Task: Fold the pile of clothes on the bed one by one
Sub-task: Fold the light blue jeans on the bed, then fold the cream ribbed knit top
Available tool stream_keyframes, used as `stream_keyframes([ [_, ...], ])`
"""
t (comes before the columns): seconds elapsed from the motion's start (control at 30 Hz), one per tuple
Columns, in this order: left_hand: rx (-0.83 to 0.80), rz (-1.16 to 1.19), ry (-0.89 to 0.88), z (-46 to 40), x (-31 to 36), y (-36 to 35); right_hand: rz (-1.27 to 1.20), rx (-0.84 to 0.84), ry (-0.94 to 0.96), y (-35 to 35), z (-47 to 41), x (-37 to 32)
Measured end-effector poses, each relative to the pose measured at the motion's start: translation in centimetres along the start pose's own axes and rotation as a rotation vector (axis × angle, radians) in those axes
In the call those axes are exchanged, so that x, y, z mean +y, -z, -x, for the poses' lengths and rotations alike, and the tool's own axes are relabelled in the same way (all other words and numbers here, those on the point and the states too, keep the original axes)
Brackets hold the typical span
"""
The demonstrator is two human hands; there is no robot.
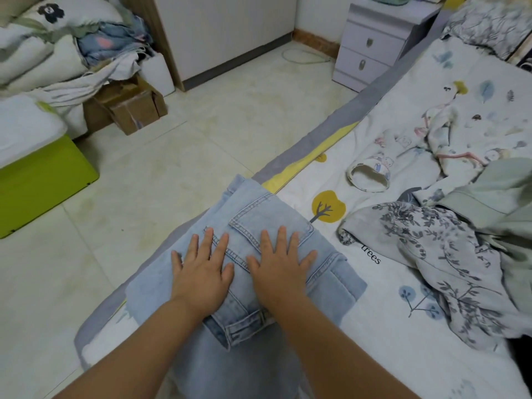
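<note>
Light blue jeans [253, 208] lie folded at the near edge of the bed [374, 298], back pocket facing up. My left hand [201, 272] presses flat on the denim with fingers spread. My right hand [280, 267] lies flat beside it on the pocket, fingers straight. To the right on the bed sits the unfolded pile: a grey floral garment [440, 254], a pale green garment [495, 191] and a white printed garment [449, 133] with a sleeve opening toward me.
The tiled floor [172, 156] stretches to the left of the bed. A green storage box [37, 180], a cardboard box [129, 108] and heaped bedding [43, 53] stand at the far left. A lilac nightstand [374, 47] stands at the bed's head.
</note>
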State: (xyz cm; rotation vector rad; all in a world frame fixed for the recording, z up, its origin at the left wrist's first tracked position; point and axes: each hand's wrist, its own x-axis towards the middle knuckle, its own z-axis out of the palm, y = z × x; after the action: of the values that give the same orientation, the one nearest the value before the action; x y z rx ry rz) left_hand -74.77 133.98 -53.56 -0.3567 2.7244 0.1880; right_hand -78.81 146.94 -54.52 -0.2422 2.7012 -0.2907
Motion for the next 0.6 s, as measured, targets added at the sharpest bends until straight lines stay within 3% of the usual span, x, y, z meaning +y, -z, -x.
stream_keyframes([
  [0.13, -0.010, -0.027, -0.026, 1.0, 0.7, 3.9, -0.125, 0.277, 0.090, 1.9, 2.1, 1.2],
  [0.23, 0.086, 0.032, -0.096, 1.5, 2.0, 6.1, -0.187, 0.317, 0.174, 2.9, 4.5, 2.7],
  [0.37, 0.006, 0.225, -0.314, 2.2, 5.7, 8.2, -0.080, 0.194, 0.207, 4.8, 7.2, 6.2],
  [0.43, -0.040, 0.206, -0.409, 2.5, 8.1, 9.0, -0.043, 0.059, 0.173, 6.2, 8.8, 8.3],
  [0.6, -0.081, 0.132, -0.554, 3.2, 14.5, 9.7, -0.007, -0.009, 0.010, 9.0, 12.1, 14.9],
])
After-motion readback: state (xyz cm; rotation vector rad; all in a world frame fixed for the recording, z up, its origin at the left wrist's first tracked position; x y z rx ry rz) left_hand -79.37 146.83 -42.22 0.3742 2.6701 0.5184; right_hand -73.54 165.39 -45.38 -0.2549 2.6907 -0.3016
